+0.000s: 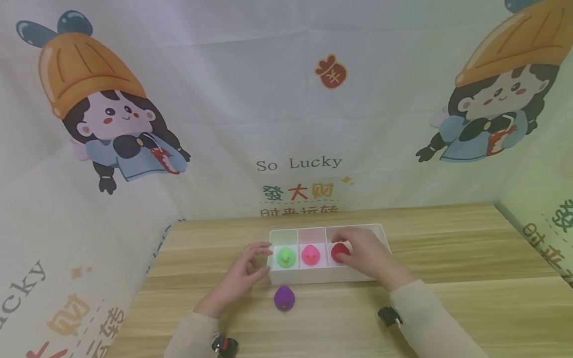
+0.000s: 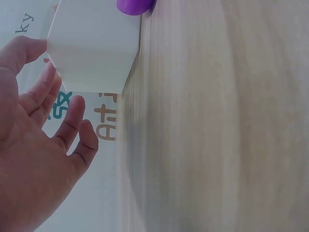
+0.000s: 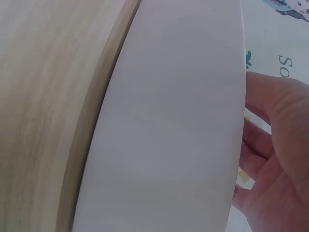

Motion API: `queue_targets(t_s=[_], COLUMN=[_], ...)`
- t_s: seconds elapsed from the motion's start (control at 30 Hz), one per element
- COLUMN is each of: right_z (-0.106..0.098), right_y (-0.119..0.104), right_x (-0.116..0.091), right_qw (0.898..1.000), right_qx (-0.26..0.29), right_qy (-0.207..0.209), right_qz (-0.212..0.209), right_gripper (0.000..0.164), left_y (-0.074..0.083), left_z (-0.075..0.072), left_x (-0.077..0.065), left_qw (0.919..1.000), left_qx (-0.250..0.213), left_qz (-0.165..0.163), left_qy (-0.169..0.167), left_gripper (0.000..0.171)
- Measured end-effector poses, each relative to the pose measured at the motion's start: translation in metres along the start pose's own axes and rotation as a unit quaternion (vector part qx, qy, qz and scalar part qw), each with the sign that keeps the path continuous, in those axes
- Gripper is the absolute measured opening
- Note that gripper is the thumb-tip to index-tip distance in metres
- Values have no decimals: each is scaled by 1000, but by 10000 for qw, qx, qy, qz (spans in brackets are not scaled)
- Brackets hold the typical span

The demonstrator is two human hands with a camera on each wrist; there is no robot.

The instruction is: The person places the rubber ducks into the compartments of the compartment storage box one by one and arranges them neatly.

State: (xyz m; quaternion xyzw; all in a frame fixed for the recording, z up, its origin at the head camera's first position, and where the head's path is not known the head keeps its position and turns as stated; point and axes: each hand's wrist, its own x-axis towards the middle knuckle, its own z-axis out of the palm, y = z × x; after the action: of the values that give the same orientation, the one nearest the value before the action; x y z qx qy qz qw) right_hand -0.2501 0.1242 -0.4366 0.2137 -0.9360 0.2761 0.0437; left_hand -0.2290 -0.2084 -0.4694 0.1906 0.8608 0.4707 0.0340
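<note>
A white divided box (image 1: 304, 276) stands on the table, seen end-on in the left wrist view and along its front wall in the right wrist view. A green toy duck (image 1: 286, 257) sits in its leftmost compartment, a pink toy duck (image 1: 311, 255) in the one beside it. Over the third compartment my right hand (image 1: 364, 251) pinches a red toy duck (image 1: 339, 252) between thumb and fingers; the hand covers the box's right part. My left hand (image 1: 243, 271) has relaxed, spread fingers at the box's left rim. In front of the box lies a purple toy duck (image 1: 284, 299).
The wood-grain table (image 1: 447, 308) extends on both sides of the box. Behind it hangs a printed white cloth (image 1: 224, 129) with cartoon figures and lettering, which also covers the sides. Each wrist wears a small black device.
</note>
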Motion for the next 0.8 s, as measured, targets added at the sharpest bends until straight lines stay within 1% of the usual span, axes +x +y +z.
queue_targets(t_s=[0.13,0.2,0.3,0.43,0.5,0.63,0.8], right_z=[1,2,4,7,6,4,1], right_y=[-4,-5,-8,-12,-14,-19,-29], right_x=[-5,-8,-11,-12,-12,-13,-18], right_qw=[9998,9994,9983,9952,9937,9932,9927], right_qx=[147,246,294,249,225,209,424], right_qy=[140,210,354,608,703,735,644], right_qz=[-44,-133,-353,-727,-846,-876,-927], right_gripper=[24,23,21,21,22,22,21], left_y=[-1,-2,-2,-2,-2,-2,-4], left_z=[-1,-1,-1,-2,-2,-3,-1], left_x=[-1,-2,-2,-3,-3,-2,0], left_qw=[10000,10000,10000,10000,9999,10000,9998], left_qx=[12,27,59,75,73,44,72], left_qz=[36,49,44,-54,-76,-3,167], left_qy=[9,7,14,18,21,54,41], left_gripper=[35,35,35,35,35,35,34])
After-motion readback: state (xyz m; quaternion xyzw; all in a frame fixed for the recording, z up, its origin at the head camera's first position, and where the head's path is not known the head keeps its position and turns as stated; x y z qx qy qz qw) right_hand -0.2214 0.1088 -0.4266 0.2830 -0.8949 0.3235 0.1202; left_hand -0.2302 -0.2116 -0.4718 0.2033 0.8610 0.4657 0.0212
